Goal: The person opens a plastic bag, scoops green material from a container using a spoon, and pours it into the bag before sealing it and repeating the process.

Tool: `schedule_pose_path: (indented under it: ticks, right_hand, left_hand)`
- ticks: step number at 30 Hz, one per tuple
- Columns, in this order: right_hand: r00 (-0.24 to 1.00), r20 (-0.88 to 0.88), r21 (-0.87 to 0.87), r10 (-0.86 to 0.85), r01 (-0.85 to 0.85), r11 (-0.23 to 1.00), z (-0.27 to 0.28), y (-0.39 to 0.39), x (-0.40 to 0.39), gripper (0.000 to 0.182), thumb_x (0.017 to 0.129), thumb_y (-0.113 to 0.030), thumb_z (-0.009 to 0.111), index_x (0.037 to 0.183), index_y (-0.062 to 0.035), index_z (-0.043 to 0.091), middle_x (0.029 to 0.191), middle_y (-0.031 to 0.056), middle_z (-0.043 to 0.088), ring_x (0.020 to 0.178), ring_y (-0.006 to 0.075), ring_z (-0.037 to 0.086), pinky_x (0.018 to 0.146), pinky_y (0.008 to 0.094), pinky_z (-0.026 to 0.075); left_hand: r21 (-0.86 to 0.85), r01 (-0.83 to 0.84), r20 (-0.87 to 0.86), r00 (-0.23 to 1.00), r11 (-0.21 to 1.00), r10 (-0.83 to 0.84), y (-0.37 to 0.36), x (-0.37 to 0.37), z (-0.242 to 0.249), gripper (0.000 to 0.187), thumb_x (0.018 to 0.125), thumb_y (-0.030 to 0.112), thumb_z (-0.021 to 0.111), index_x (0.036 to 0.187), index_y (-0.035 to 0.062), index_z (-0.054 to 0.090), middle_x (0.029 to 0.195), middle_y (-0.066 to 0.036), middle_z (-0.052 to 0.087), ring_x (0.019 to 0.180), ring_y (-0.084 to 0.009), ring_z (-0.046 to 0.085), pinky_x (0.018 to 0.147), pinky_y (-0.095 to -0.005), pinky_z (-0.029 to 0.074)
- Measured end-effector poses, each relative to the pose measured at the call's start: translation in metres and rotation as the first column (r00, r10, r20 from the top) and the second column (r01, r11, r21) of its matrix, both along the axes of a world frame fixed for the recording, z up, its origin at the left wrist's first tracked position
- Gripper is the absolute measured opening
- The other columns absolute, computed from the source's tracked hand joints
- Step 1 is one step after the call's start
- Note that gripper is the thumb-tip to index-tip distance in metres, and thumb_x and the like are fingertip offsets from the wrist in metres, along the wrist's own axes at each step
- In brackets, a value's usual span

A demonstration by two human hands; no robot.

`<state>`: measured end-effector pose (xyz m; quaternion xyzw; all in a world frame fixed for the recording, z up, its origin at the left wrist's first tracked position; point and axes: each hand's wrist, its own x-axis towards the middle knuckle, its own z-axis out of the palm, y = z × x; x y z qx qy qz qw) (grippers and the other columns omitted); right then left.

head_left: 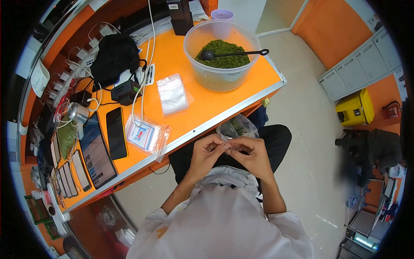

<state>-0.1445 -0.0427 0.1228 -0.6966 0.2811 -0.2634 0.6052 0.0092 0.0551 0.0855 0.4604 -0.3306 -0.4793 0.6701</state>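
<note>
Clear plastic bag (240,125) pinched beside the table (205,105)

Left hand (207,151) and right hand (251,154) grip its near end between fingertips, over the lap by the front edge; its long axis appears to slant away, the green-filled far end towards the front-right corner.

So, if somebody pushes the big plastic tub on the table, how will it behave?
The tub would probably slide rather than tip, as it is wide and stands upright. Its translucent plastic wall may flex slightly. The black spoon might shift, lying on the greens with its handle over the rim.
</note>
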Motion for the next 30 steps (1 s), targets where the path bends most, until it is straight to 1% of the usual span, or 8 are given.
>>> schedule_pose_path:
  ticks: [2, 6, 8, 11, 16, 18, 22, 30]
  right_hand:
    - [0.997, 0.051, 0.246, 0.062, -0.073, 0.966, -0.003, -0.008, -0.005, 0.02, 0.091, 0.004, 0.074, 0.11, 0.0092, 0.074, 0.101, 0.0105, 0.079, 0.086, 0.0112, 0.073, 0.079, 0.0251, 0.059]
    - [0.999, 0.028, 0.171, 0.042, -0.046, 0.984, -0.002, -0.008, -0.003, 0.016, 0.091, 0.003, 0.074, 0.106, 0.0087, 0.075, 0.096, 0.0127, 0.078, 0.082, 0.0146, 0.074, 0.072, 0.0261, 0.058]
    - [0.996, -0.066, -0.38, -0.065, 0.036, 0.924, 0.0, -0.001, 0.002, 0.013, 0.088, 0.005, 0.073, 0.101, 0.0077, 0.074, 0.089, 0.0149, 0.072, 0.075, 0.0238, 0.072, 0.064, 0.0325, 0.055]
    - [0.971, 0.05, -0.63, -0.234, 0.212, 0.747, -0.016, 0.014, 0.013, 0.012, 0.085, 0.009, 0.072, 0.096, 0.0062, 0.072, 0.077, 0.0164, 0.064, 0.06, 0.0244, 0.063, 0.054, 0.0323, 0.047]
    - [0.922, 0.167, -0.644, -0.35, 0.371, 0.669, -0.038, 0.028, 0.025, 0.011, 0.086, 0.009, 0.072, 0.096, 0.0046, 0.071, 0.073, 0.0131, 0.06, 0.056, 0.0228, 0.059, 0.049, 0.0339, 0.044]
    - [0.92, 0.106, -0.609, -0.378, 0.36, 0.707, -0.038, 0.034, 0.024, 0.012, 0.084, 0.009, 0.07, 0.095, 0.0045, 0.069, 0.08, 0.016, 0.06, 0.067, 0.0326, 0.063, 0.06, 0.0417, 0.05]
    - [0.879, 0.082, -0.562, -0.47, 0.43, 0.706, -0.042, 0.025, 0.02, 0.012, 0.085, 0.008, 0.07, 0.095, 0.0035, 0.068, 0.079, 0.016, 0.06, 0.067, 0.0331, 0.063, 0.059, 0.0417, 0.05]
    - [0.987, 0.045, -0.654, -0.155, 0.146, 0.742, -0.024, 0.014, 0.028, 0.018, 0.083, 0.008, 0.071, 0.097, 0.0025, 0.062, 0.084, 0.0174, 0.062, 0.076, 0.0413, 0.066, 0.068, 0.0442, 0.055]
  left_hand:
    - [-0.001, 0.022, 0.038, 0.999, 1.0, -0.022, 0.0, 0.002, 0.004, 0.011, 0.102, 0.005, 0.069, 0.096, -0.0031, 0.066, 0.093, -0.005, 0.068, 0.088, -0.0089, 0.063, 0.08, -0.0239, 0.052]
    - [0.039, 0.001, 0.071, 0.997, 0.999, -0.004, -0.001, 0.0, 0.003, 0.011, 0.101, 0.004, 0.069, 0.095, -0.0038, 0.066, 0.091, -0.005, 0.068, 0.081, -0.0093, 0.062, 0.076, -0.0237, 0.051]
    - [0.085, -0.045, 0.269, 0.963, 0.995, 0.02, -0.003, 0.001, 0.006, 0.01, 0.1, 0.003, 0.069, 0.094, -0.0036, 0.065, 0.088, -0.005, 0.067, 0.077, -0.0088, 0.06, 0.071, -0.0241, 0.05]
    - [0.11, -0.156, 0.54, 0.839, 0.982, 0.073, -0.004, -0.005, 0.017, 0.01, 0.098, 0.001, 0.068, 0.091, -0.0034, 0.063, 0.083, -0.005, 0.066, 0.069, -0.008, 0.057, 0.064, -0.0256, 0.047]
    - [0.021, -0.286, 0.634, 0.745, 0.958, 0.209, -0.009, -0.016, 0.022, 0.016, 0.094, 0.001, 0.071, 0.085, -0.0024, 0.059, 0.071, -0.012, 0.058, 0.058, -0.018, 0.054, 0.052, -0.0336, 0.041]
    - [-0.027, -0.317, 0.675, 0.694, 0.948, 0.252, -0.008, -0.018, 0.023, 0.015, 0.09, -0.002, 0.071, 0.084, -0.0026, 0.058, 0.072, -0.013, 0.059, 0.058, -0.0202, 0.056, 0.052, -0.0348, 0.042]
    - [-0.01, -0.304, 0.755, 0.623, 0.953, 0.207, 0.001, -0.022, 0.014, 0.014, 0.088, -0.006, 0.068, 0.08, -0.0025, 0.057, 0.072, -0.009, 0.06, 0.058, -0.0115, 0.052, 0.052, -0.0302, 0.041]
    - [0.079, -0.323, 0.746, 0.647, 0.943, 0.159, -0.006, -0.009, 0.01, 0.019, 0.085, 0.005, 0.067, 0.076, -0.0017, 0.052, 0.07, -0.017, 0.057, 0.065, -0.0338, 0.059, 0.06, -0.0447, 0.047]
